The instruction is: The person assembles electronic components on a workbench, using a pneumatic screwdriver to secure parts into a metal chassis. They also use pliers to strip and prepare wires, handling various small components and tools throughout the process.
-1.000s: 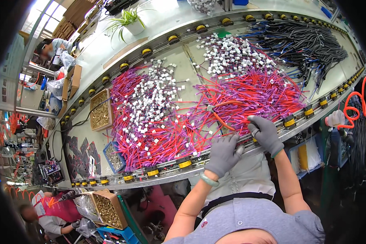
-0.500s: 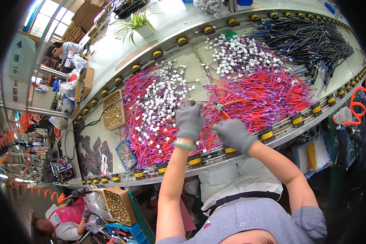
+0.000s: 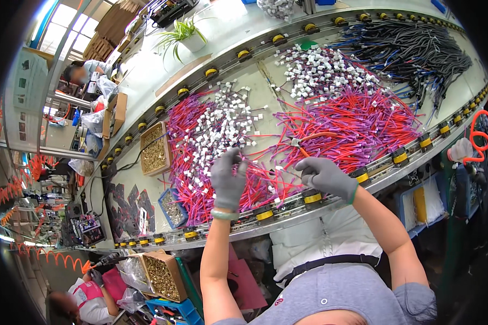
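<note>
My left hand, in a grey glove, is raised over the left heap of red and purple wires with white connectors. Its thumb and forefinger are apart, with nothing visible between them. To the right, at the near edge of another heap of red and purple wires, is my grey-gloved right hand. Its fingers curl in toward the thumb; whatever lies between their tips is too small to make out. Just beyond those fingertips, an orange tool-like piece lies among the wires beside a white connector.
A conveyor rail with yellow-black rollers borders the worktop. Black cables are heaped at far right. Left stand a box of brass-coloured parts and a blue tray. Two people work at the left; a coiled red hose hangs right.
My left hand has moved left and nearer to me, away from the gap between the heaps. My right hand has shifted slightly right. The whole view has tilted a little.
</note>
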Tool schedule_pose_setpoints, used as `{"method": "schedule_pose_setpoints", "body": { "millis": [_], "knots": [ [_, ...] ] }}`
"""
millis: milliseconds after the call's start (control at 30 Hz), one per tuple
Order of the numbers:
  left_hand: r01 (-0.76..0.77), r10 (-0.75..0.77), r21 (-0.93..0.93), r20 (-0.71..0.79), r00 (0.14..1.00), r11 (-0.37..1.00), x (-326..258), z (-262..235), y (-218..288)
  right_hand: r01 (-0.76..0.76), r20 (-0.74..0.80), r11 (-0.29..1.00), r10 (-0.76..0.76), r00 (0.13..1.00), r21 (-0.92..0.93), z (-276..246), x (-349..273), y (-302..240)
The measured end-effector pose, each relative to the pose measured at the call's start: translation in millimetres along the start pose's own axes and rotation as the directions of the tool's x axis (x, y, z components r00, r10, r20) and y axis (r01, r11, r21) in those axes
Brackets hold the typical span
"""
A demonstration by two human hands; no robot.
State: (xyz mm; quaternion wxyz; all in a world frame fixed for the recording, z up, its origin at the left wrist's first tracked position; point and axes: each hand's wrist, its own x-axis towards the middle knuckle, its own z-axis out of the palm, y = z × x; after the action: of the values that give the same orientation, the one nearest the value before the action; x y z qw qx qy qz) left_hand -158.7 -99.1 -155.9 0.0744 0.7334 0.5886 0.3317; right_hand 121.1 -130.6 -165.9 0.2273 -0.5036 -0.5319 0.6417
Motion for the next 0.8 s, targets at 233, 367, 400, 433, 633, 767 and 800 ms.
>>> {"method": "schedule_pose_setpoints", "body": {
  "millis": [233, 367, 400, 433, 633, 767, 800],
  "knots": [
    [0.109, -0.191, -0.287, -0.273, 0.943, 0.952, -4.2, -26.0, 28.6, 0.054, -0.103, 0.977, -0.033, 0.994, 0.206, 1.9, -6.0, 1.7],
    [0.318, -0.439, -0.611, -0.053, 0.897, 0.725, -26.4, -9.1, 29.4, 0.188, -0.245, 0.963, -0.138, 0.960, 0.192, 9.8, 6.5, 3.2],
    [0.434, -0.521, -0.667, 0.080, 0.850, 0.606, -35.2, -4.4, 32.4, 0.234, -0.275, 0.950, -0.173, 0.946, 0.207, 12.3, 8.9, 4.9],
    [0.543, -0.581, -0.698, 0.221, 0.784, 0.467, -41.2, 0.8, 42.0, 0.238, -0.230, 0.955, -0.195, 0.953, 0.176, 16.1, 10.3, 6.1],
    [0.699, -0.547, -0.697, 0.528, 0.650, 0.158, -47.1, 12.5, 56.3, 0.376, 0.002, 0.912, -0.381, 0.925, -0.161, 46.4, 8.9, -13.5],
    [0.708, -0.527, -0.699, 0.567, 0.634, 0.100, -47.1, 8.9, 49.1, 0.290, -0.003, 0.945, -0.294, 0.956, -0.151, 51.6, 14.2, -10.0],
    [0.711, -0.526, -0.697, 0.571, 0.631, 0.095, -47.1, 7.5, 47.8, 0.289, 0.004, 0.949, -0.290, 0.957, -0.124, 53.1, 17.6, -6.1]
  ]
}}
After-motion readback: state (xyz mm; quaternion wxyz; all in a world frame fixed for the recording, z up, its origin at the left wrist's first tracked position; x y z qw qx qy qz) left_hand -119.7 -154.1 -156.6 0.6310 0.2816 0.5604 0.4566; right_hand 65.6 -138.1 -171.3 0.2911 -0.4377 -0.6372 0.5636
